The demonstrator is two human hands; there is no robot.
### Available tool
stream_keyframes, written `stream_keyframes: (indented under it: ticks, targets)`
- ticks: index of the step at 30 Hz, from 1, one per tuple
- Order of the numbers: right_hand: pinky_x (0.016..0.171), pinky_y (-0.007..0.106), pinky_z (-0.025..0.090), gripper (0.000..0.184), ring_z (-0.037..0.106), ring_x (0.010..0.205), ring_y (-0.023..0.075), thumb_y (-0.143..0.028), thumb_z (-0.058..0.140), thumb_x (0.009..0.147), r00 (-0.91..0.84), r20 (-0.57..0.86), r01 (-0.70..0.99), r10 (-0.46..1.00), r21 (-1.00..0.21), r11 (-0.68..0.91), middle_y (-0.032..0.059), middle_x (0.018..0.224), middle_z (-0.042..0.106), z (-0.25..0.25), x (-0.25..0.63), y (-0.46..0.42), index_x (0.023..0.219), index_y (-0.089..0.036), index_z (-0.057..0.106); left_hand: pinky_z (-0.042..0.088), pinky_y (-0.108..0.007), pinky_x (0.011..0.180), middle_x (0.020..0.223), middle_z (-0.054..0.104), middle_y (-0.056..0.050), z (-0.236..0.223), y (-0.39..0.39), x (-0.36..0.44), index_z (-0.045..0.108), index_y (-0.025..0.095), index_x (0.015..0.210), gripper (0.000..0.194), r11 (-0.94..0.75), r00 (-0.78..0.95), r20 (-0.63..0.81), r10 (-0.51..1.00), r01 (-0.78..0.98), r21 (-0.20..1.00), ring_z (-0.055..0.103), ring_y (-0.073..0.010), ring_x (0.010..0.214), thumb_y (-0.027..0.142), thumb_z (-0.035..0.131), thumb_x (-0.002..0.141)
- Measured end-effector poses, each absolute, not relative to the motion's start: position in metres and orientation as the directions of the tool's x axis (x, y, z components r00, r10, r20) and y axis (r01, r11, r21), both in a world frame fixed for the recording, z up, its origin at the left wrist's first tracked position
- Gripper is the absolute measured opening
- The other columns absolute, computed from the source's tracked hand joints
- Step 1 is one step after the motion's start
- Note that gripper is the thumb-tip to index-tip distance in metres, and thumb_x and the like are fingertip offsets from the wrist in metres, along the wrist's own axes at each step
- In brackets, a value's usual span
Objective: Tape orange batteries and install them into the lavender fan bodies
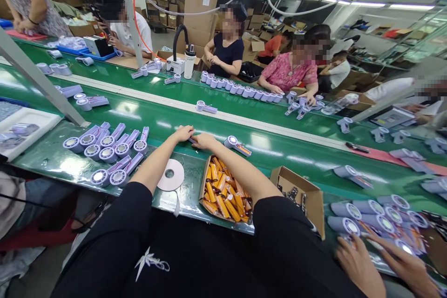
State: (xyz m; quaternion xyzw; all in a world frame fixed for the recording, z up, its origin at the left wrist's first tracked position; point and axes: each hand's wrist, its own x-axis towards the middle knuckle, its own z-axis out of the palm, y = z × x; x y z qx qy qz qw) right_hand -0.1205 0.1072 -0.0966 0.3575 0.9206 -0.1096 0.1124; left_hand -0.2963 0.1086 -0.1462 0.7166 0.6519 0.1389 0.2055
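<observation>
My left hand [184,133] and my right hand [204,140] meet over the near side of the green belt, fingers closed. A sliver of a lilac fan part [192,139] shows between them; the rest is covered by my hands. Right of them lies a lilac handheld fan body [237,145] with an orange battery in its handle. Below my hands, a roll of white tape [171,175] lies flat with its end hanging off the edge. A cardboard box [202,191] of orange wrapped batteries [223,186] stands beside it.
Several fan bodies [106,142] are grouped at left, others [370,214] at right near a co-worker's hands [363,260]. A carton [316,200] holds small dark parts. Across the belt [167,123], co-workers sit behind a row of fan bodies [240,88]. A metal post [42,74] slants at left.
</observation>
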Motion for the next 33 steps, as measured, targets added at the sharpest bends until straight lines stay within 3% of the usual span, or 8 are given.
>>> stream_keyframes:
  ticks: [4,8,14,18,22,27,30,33]
  targets:
    - [0.11,0.042,0.059,0.045,0.079,0.123,0.0328,-0.029,0.076,0.1,-0.735,-0.279,0.671,0.618,-0.174,0.721,0.0157,0.133,0.084,-0.074,-0.113,0.1,0.145,-0.02,0.077,0.046,-0.06,0.127,0.142,0.072,-0.014,-0.124,0.091,-0.286,0.071,0.016,0.135,0.033,-0.031,0.047,-0.022,0.999,0.887,0.461,0.065,-0.0295,0.138,0.038,0.064,0.111]
    - [0.123,0.046,0.054,0.051,0.071,0.142,0.0317,-0.033,0.066,0.108,-0.771,-0.144,0.63,0.621,-0.314,0.71,0.0128,0.157,0.072,-0.055,-0.043,0.07,0.159,-0.024,0.067,0.022,-0.057,0.14,0.16,0.063,-0.018,-0.124,0.004,-0.304,0.065,0.017,0.147,0.044,-0.049,0.029,0.05,0.998,0.888,0.458,0.043,-0.0323,0.161,0.037,0.054,0.11]
    - [0.104,0.048,0.066,0.033,0.083,0.115,0.0296,-0.049,0.072,0.101,-0.627,0.121,0.438,0.77,-0.762,0.476,0.0078,0.125,0.087,-0.066,0.087,-0.025,0.121,-0.027,0.087,0.04,-0.064,0.132,0.168,0.059,-0.009,-0.158,-0.17,-0.355,0.071,0.035,0.144,0.062,-0.197,0.264,-0.142,0.954,0.908,0.369,0.044,-0.0423,0.162,0.045,0.086,0.084]
    - [0.073,0.035,0.066,0.04,0.083,0.081,0.0235,-0.055,0.075,0.1,-0.474,-0.008,0.36,0.88,-0.914,0.186,0.0078,0.097,0.088,-0.076,0.074,-0.082,0.12,-0.022,0.085,0.05,-0.058,0.127,0.151,0.069,-0.016,-0.142,-0.195,-0.336,0.072,0.027,0.136,0.048,-0.282,0.234,0.186,0.954,0.911,0.302,0.053,-0.0418,0.15,0.045,0.083,0.093]
    - [0.062,0.026,0.054,0.036,0.07,0.063,0.0159,-0.053,0.076,0.101,-0.706,-0.04,0.272,0.707,-0.937,0.219,0.0017,0.08,0.082,-0.086,0.011,-0.116,0.113,-0.021,0.084,0.044,-0.062,0.128,0.139,0.075,-0.014,-0.108,-0.172,-0.295,0.069,0.026,0.139,0.055,-0.414,0.249,0.514,0.821,0.879,0.236,0.052,-0.0417,0.147,0.052,0.085,0.094]
    - [0.066,0.026,0.045,0.045,0.062,0.061,0.0131,-0.041,0.066,0.111,-0.871,-0.09,0.352,0.482,-0.798,0.488,0.0009,0.066,0.072,-0.093,-0.019,-0.129,0.073,-0.018,0.076,0.044,-0.064,0.126,0.138,0.075,-0.013,-0.09,-0.149,-0.283,0.064,0.026,0.141,0.05,-0.486,0.264,0.618,0.741,0.845,0.222,0.053,-0.0403,0.148,0.028,0.081,0.094]
    - [0.07,0.025,0.05,0.026,0.071,0.069,0.0152,-0.043,0.073,0.108,-0.917,-0.211,0.375,0.338,-0.745,0.552,0.0011,0.081,0.081,-0.083,0.0,-0.117,0.107,-0.021,0.086,0.046,-0.064,0.124,0.141,0.073,-0.014,-0.089,-0.154,-0.287,0.06,0.026,0.145,0.06,-0.452,0.183,0.659,0.729,0.853,0.262,0.054,-0.0407,0.146,0.027,0.084,0.09]
    - [0.098,0.033,0.06,0.034,0.079,0.105,0.022,-0.027,0.065,0.112,-0.873,-0.107,0.431,0.475,-0.623,0.653,0.0086,0.119,0.085,-0.071,0.025,-0.09,0.143,-0.023,0.078,0.047,-0.064,0.122,0.141,0.073,-0.013,-0.088,-0.166,-0.284,0.06,0.027,0.144,0.061,-0.435,0.16,0.656,0.737,0.856,0.279,0.054,-0.0405,0.145,0.024,0.083,0.088]
